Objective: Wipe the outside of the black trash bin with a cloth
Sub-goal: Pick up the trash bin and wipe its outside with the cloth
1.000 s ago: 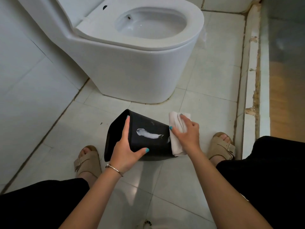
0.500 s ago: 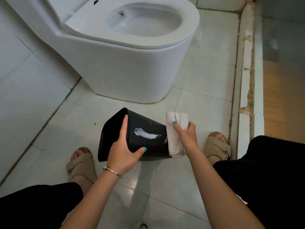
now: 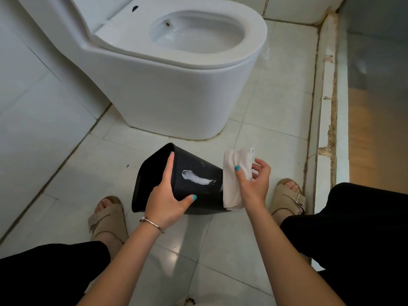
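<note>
Head view: black trash bin [image 3: 198, 173], tipped on its side at lower centre, gripped near the rim by left hand [image 3: 167, 202]. Right hand [image 3: 251, 184] pinches white cloth [image 3: 234, 180] loosely, fingers half spread, at the bin's base; cloth may slip, leaving the white smear [image 3: 196, 177].

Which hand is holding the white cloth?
The right hand pinches the white cloth against the bin's bottom end. The left hand, the one with the bracelet, grips the black bin instead.
</note>
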Demonstrator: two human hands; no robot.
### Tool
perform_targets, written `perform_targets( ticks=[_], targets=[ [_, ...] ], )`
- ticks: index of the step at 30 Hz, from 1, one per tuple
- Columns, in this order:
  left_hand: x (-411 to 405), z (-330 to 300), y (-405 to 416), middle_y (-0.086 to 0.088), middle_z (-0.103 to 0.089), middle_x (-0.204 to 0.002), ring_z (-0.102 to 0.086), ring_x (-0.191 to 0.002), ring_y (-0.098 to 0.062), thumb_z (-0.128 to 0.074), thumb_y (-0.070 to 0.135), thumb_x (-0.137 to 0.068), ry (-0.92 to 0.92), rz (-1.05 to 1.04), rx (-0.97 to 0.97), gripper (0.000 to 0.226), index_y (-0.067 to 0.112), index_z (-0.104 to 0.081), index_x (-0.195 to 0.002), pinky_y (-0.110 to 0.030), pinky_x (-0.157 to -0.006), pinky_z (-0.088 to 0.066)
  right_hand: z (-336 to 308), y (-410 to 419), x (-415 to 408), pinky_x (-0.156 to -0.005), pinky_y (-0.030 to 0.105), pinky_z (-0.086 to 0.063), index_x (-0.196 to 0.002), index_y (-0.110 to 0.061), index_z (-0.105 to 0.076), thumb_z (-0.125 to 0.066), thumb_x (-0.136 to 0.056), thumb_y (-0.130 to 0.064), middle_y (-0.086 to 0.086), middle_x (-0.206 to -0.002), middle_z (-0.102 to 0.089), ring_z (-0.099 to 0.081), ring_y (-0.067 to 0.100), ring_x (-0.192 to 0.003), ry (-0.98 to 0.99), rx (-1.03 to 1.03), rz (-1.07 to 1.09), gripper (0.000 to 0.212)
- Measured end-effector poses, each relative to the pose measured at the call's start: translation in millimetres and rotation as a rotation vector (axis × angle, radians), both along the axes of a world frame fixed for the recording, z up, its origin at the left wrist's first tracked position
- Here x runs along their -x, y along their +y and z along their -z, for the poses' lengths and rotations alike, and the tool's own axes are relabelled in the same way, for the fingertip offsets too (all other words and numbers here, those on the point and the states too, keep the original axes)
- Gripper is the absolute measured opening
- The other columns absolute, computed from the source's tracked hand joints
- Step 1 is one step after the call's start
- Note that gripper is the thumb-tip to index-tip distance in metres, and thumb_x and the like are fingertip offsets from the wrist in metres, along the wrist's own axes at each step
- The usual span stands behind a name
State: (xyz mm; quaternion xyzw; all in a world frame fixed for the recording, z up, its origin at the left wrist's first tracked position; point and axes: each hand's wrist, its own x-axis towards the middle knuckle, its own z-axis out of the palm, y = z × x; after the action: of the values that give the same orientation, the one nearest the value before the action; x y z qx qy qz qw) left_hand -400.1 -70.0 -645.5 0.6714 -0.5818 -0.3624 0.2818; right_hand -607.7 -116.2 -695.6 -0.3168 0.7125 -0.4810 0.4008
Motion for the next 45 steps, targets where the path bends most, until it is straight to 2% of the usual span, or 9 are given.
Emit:
perform_targets(
  ticks=[7, 10, 14, 17, 20, 24, 30, 33, 45],
  targets=[
    [0, 1, -1, 0.035, -0.048, -0.106, -0.062, -0.089, -0.005, -0.080, 0.016, -0.071, 0.027, -0.043, 0.000, 0.116, 0.048, 0.001, -0.147, -0.028, -0.079, -0.056, -22, -18, 12, -0.075, 0.022, -0.041, -0.123, -0.016, -0.055, -0.075, -0.080, -0.030, -0.007, -0.102, -0.057, -0.054, 0.011, -0.091, 0.320, -0.107, -0.086, 0.049],
    [-3, 0, -1, 0.021, -0.054, -0.117, -0.063, -0.092, -0.007, -0.081, 0.019, -0.071, 0.025, -0.003, -0.014, 0.116, 0.051, 0.002, -0.146, -0.031, -0.081, -0.057, -13, -10, 9, -0.063, 0.025, -0.039, -0.104, -0.017, -0.057, -0.062, -0.089, -0.039, -0.002, -0.095, -0.059, -0.056, 0.015, -0.082, 0.197, -0.218, -0.211, 0.027],
    [2, -1, -1, 0.010, -0.059, -0.120, -0.067, -0.090, -0.018, -0.080, 0.024, -0.071, -0.035, 0.042, -0.028, 0.117, 0.058, 0.007, -0.141, -0.041, -0.076, -0.057, -1, -3, 9, -0.079, 0.040, -0.046, -0.118, -0.031, -0.041, -0.040, -0.098, -0.045, -0.003, -0.101, -0.055, -0.055, 0.023, -0.092, 0.284, -0.271, -0.402, 0.025],
    [6, 0, 1, 0.007, -0.062, -0.118, -0.066, -0.092, -0.022, -0.080, 0.026, -0.071, -0.053, 0.013, -0.026, 0.118, 0.059, 0.010, -0.140, -0.042, -0.077, -0.057, -7, -6, 17, -0.072, 0.036, -0.042, -0.121, -0.026, -0.041, -0.036, -0.100, -0.043, 0.002, -0.096, -0.054, -0.053, 0.027, -0.086, 0.399, -0.228, -0.255, 0.027],
    [1, 1, 1, 0.018, -0.058, -0.113, -0.065, -0.095, -0.015, -0.080, 0.021, -0.071, 0.004, -0.034, -0.025, 0.117, 0.053, 0.006, -0.144, -0.038, -0.082, -0.056, -27, -14, 35, -0.067, 0.034, -0.038, -0.115, -0.025, -0.043, -0.040, -0.100, -0.043, 0.002, -0.090, -0.055, -0.053, 0.027, -0.081, 0.516, -0.136, -0.028, 0.023],
    [-6, 1, -1, 0.033, -0.048, -0.106, -0.062, -0.091, -0.002, -0.080, 0.017, -0.071, 0.050, -0.054, -0.024, 0.116, 0.052, 0.003, -0.145, -0.033, -0.081, -0.057, -44, -27, 40, -0.064, 0.033, -0.040, -0.119, -0.024, -0.042, -0.041, -0.099, -0.043, 0.002, -0.091, -0.056, -0.054, 0.025, -0.080, 0.553, -0.066, -0.168, 0.027],
    [2, -1, 1, 0.019, -0.055, -0.116, -0.063, -0.102, -0.015, -0.080, 0.020, -0.072, 0.035, -0.016, -0.028, 0.117, 0.053, 0.006, -0.144, -0.037, -0.087, -0.055, -13, -4, -2, -0.065, 0.032, -0.039, -0.117, -0.021, -0.043, -0.039, -0.101, -0.038, 0.003, -0.089, -0.056, -0.056, 0.026, -0.081, 0.416, -0.184, -0.397, 0.024],
    [3, -1, 0, 0.011, -0.056, -0.123, -0.063, -0.102, -0.019, -0.079, 0.020, -0.073, 0.017, 0.011, -0.032, 0.117, 0.055, 0.008, -0.142, -0.040, -0.086, -0.055, -5, -2, -3, -0.070, 0.032, -0.036, -0.118, -0.015, -0.045, -0.037, -0.102, -0.038, 0.004, -0.096, -0.054, -0.054, 0.027, -0.090, 0.238, -0.228, -0.335, 0.029],
    [-3, 3, 6, 0.027, -0.048, -0.118, -0.057, -0.108, -0.007, -0.077, 0.011, -0.075, 0.105, 0.011, -0.019, 0.113, 0.049, 0.003, -0.147, -0.026, -0.092, -0.050, -17, -8, -29, -0.075, 0.031, -0.040, -0.120, -0.017, -0.046, -0.036, -0.102, -0.040, 0.007, -0.109, -0.056, -0.052, 0.021, -0.092, 0.062, -0.225, -0.328, 0.032]
  ],
)
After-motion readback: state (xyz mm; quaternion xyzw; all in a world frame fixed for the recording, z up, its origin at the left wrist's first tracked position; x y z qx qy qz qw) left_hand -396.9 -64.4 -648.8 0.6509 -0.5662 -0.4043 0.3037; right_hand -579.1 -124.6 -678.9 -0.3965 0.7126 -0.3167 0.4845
